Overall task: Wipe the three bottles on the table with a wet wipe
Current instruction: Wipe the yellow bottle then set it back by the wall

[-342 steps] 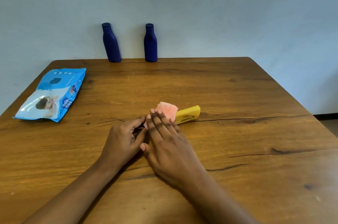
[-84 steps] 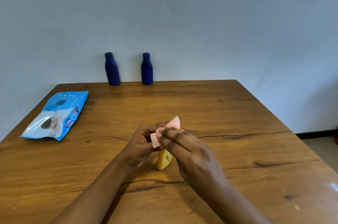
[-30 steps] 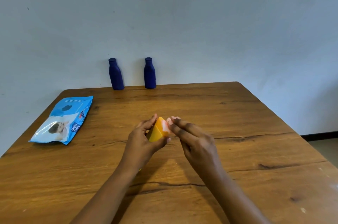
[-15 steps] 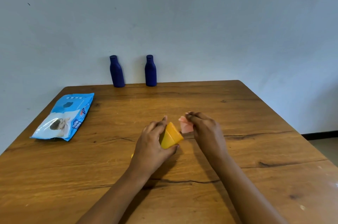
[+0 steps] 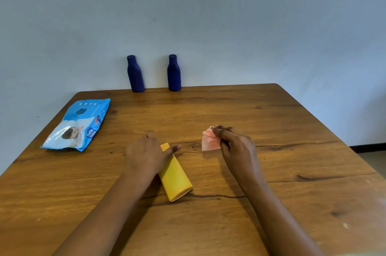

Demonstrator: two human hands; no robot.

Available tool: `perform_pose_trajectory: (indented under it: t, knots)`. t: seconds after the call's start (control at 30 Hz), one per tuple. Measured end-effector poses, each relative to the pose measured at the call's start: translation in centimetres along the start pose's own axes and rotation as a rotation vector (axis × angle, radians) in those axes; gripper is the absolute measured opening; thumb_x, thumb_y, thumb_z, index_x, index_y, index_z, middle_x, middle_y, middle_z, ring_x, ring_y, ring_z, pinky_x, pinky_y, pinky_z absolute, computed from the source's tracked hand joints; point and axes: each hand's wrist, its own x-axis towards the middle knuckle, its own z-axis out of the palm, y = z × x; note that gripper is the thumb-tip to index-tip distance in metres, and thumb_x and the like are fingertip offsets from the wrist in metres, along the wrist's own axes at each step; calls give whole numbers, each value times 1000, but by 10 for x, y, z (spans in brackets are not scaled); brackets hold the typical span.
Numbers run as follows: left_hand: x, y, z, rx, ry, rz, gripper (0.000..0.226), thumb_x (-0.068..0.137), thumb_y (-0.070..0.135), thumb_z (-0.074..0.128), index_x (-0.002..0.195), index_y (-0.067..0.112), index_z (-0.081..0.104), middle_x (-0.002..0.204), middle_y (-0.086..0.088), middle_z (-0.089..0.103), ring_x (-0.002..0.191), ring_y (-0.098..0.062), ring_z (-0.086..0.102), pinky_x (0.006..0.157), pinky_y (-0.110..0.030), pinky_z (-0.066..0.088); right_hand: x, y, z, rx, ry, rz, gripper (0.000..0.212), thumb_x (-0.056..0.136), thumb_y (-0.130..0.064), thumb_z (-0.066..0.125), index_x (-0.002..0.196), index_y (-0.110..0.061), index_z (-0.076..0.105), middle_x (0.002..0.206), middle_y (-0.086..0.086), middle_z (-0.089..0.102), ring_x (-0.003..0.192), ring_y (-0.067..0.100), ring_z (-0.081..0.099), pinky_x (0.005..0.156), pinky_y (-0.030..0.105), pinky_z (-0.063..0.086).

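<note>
A yellow bottle [image 5: 175, 178] lies on its side on the wooden table [image 5: 261, 122], its wide end towards me. My left hand [image 5: 146, 155] rests over its far, narrow end, thumb stretched across it. My right hand [image 5: 236, 147] is to the right of the bottle and apart from it, pinching a crumpled pink wet wipe [image 5: 210, 140] just above the tabletop. Two dark blue bottles stand upright at the table's far edge against the wall, one on the left [image 5: 135, 74] and one on the right [image 5: 173, 73].
A blue wet-wipe pack [image 5: 78, 125] lies flat near the table's left edge. The grey wall runs right behind the far edge. The table's right edge drops to the floor [image 5: 373, 157].
My left hand has brought the yellow bottle down from a raised, tilted hold to lying flat on the table. My right hand with the pink wipe has moved off to the right.
</note>
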Motion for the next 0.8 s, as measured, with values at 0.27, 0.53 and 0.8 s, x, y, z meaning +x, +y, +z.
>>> perform_pose_trajectory:
  t: [0.27, 0.53, 0.8]
  knots:
    - [1, -32, -25, 81, -362, 1134, 84, 77, 55, 67, 144, 45, 18, 155, 18, 15, 142, -2, 6, 115, -30, 0, -10, 2, -7, 32, 36, 164, 34, 87, 3, 59, 118, -10, 64, 111, 0, 67, 92, 5, 60, 78, 10, 47]
    - [-1, -25, -9, -492, -305, 977, 79, 55, 81, 62, 124, 48, 44, 129, 20, 43, 118, 3, 38, 98, -29, 40, -4, -20, -28, 266, 152, 233, 34, 85, 6, 59, 110, -16, 68, 99, -9, 66, 89, -4, 60, 72, 8, 46]
    - [-26, -8, 5, -1444, -197, 807, 67, 56, 50, 84, 114, 26, 61, 112, 10, 64, 110, -12, 59, 92, -27, 47, 6, -73, -52, 350, 11, 64, 32, 83, 1, 63, 103, -25, 67, 104, -14, 58, 97, -2, 56, 74, 13, 50]
